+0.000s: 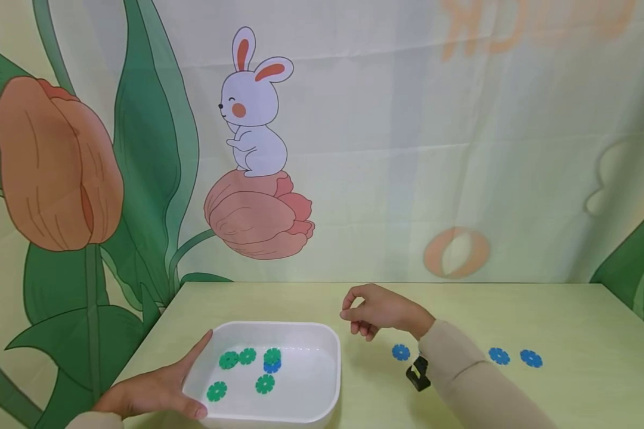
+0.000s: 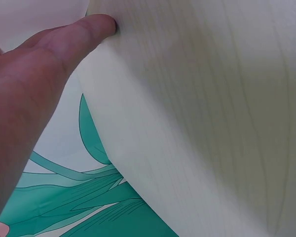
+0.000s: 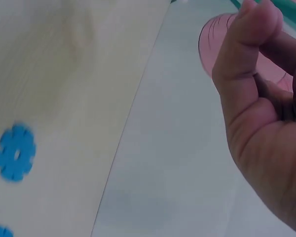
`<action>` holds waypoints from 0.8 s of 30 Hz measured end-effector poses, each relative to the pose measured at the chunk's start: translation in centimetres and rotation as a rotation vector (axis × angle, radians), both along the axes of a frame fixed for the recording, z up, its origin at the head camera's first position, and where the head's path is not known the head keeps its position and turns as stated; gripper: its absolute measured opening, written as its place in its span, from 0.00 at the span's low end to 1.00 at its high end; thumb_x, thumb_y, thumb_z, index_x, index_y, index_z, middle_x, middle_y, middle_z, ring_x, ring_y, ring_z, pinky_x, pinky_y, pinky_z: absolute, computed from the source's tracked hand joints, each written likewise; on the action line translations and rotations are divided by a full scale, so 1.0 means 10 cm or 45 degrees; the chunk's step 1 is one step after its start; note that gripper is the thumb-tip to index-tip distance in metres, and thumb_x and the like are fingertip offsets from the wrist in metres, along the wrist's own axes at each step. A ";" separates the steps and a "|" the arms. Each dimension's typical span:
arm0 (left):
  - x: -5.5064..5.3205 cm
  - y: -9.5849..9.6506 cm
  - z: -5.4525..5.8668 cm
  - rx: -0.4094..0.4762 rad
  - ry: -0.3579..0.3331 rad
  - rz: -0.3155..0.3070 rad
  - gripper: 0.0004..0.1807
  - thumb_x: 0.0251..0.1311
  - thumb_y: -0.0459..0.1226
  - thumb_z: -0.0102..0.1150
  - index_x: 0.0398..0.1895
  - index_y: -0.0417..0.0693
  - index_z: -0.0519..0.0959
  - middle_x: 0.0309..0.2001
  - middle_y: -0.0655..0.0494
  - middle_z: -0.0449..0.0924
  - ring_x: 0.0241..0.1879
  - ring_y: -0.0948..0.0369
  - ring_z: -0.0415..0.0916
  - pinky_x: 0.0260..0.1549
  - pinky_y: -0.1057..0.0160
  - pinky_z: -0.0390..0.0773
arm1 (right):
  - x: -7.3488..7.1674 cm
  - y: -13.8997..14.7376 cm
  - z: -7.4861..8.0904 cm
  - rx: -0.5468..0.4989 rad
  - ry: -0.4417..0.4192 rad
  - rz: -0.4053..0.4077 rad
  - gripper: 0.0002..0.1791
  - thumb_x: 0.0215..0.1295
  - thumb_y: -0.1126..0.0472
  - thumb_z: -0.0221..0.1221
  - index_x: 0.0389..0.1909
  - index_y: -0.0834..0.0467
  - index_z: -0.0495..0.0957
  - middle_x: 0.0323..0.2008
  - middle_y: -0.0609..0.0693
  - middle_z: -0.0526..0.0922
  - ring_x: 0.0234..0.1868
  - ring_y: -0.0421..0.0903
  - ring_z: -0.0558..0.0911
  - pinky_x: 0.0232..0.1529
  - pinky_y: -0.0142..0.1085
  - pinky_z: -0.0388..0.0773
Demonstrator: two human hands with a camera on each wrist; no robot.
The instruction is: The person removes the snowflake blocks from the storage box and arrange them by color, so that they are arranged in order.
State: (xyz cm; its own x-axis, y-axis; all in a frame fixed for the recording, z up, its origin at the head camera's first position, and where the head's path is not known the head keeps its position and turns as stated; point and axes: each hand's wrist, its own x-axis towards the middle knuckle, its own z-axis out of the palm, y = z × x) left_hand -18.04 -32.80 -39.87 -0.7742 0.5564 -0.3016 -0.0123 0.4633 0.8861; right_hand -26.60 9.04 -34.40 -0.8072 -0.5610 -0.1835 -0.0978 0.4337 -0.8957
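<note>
My left hand (image 1: pixel 158 381) rests against the left end of a white plastic basin (image 1: pixel 333 369), thumb and forefinger spread straight along its side; its other fingers are hidden. Inside the basin lie several green notched discs (image 1: pixel 265 384) and a blue one (image 1: pixel 272 365), partly under a green disc. To the right of the basin, above the table, my right hand (image 1: pixel 381 310) has its fingers curled, thumb and forefinger tips together. Nothing shows between those tips in the head or right wrist view. Nearest to it, a blue notched disc (image 1: pixel 401 352) lies on the table.
Two more blue discs, a nearer one (image 1: pixel 499 356) and a farther one (image 1: pixel 531 358), lie to the right past the forearm. A black wrist device (image 1: pixel 418 374) sits at the right cuff. Behind the pale table (image 1: pixel 579 322) hangs a printed cloth (image 1: pixel 365 179) with tulips and a rabbit.
</note>
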 end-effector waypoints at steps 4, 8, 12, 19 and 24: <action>0.00 0.00 0.00 0.021 -0.028 0.001 0.71 0.57 0.44 0.72 0.76 0.50 0.16 0.69 0.36 0.49 0.54 0.51 0.66 0.53 0.67 0.64 | 0.02 -0.22 0.03 0.032 0.012 0.024 0.06 0.70 0.64 0.60 0.40 0.63 0.75 0.22 0.55 0.79 0.18 0.43 0.73 0.23 0.33 0.78; 0.00 0.00 0.01 0.024 -0.048 0.011 0.71 0.58 0.44 0.72 0.76 0.50 0.16 0.70 0.36 0.47 0.54 0.51 0.66 0.53 0.65 0.64 | 0.05 -0.41 0.07 0.081 0.002 0.049 0.05 0.70 0.64 0.61 0.39 0.62 0.76 0.21 0.54 0.79 0.18 0.43 0.73 0.23 0.32 0.77; 0.00 0.00 0.01 0.015 -0.051 0.019 0.72 0.57 0.44 0.73 0.76 0.51 0.16 0.70 0.37 0.47 0.55 0.51 0.65 0.54 0.65 0.64 | 0.07 -0.62 0.12 0.123 -0.014 0.072 0.05 0.69 0.63 0.62 0.38 0.61 0.77 0.21 0.53 0.79 0.18 0.43 0.73 0.22 0.31 0.76; 0.01 -0.01 0.00 -0.007 -0.036 0.030 0.72 0.56 0.45 0.73 0.76 0.51 0.16 0.70 0.38 0.48 0.56 0.51 0.64 0.55 0.63 0.64 | 0.09 -0.94 0.11 0.128 -0.042 0.103 0.05 0.69 0.63 0.63 0.36 0.60 0.77 0.20 0.54 0.79 0.17 0.43 0.73 0.21 0.30 0.76; 0.00 -0.01 0.00 0.001 -0.031 0.020 0.72 0.56 0.46 0.73 0.76 0.51 0.16 0.70 0.38 0.48 0.56 0.51 0.64 0.54 0.65 0.64 | 0.11 -1.11 0.02 0.144 -0.072 0.111 0.06 0.68 0.63 0.63 0.34 0.61 0.78 0.19 0.53 0.79 0.17 0.43 0.72 0.21 0.30 0.75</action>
